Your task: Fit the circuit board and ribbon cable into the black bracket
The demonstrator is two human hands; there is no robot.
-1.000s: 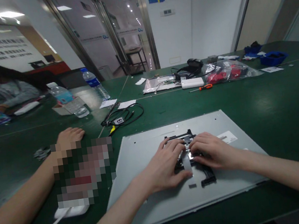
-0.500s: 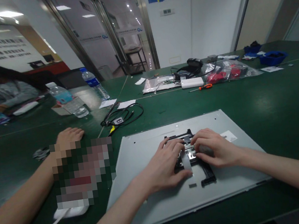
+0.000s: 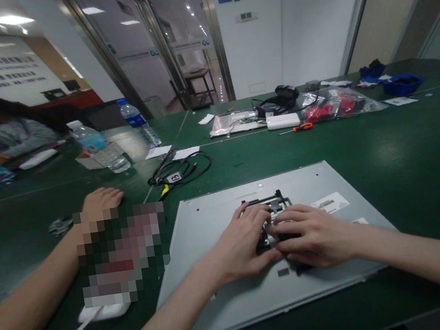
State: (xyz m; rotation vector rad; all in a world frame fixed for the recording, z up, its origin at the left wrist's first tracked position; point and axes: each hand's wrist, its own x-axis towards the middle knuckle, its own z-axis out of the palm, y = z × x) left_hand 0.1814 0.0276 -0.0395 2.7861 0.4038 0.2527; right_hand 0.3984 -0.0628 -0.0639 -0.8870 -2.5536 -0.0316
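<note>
A flat light-grey metal panel (image 3: 208, 227) lies on the green table before me. On its middle sits a black plastic bracket (image 3: 278, 195) with metal parts, mostly covered by my hands. My left hand (image 3: 242, 241) is curled around the bracket's left side, thumb low and fingers over the top. My right hand (image 3: 315, 234) lies over the right side with its fingers bent and close together. Their tips meet the bracket's centre, near my left fingers. What lies under the right palm is hidden. A small dark-grey pad (image 3: 283, 272) is stuck on the panel below the hands.
Another person's arm (image 3: 54, 270) rests at the left by a white-cased device (image 3: 109, 310). Beyond are a coiled black cable (image 3: 180, 173), water bottles (image 3: 98, 146), an orange-handled screwdriver (image 3: 302, 128), a white box (image 3: 283, 121), a plastic bag (image 3: 342, 104) and a blue tray (image 3: 402, 86).
My right hand has shifted left and toward me, over the bracket's right side, uncovering more of the white label on the panel. My left hand has stayed put.
</note>
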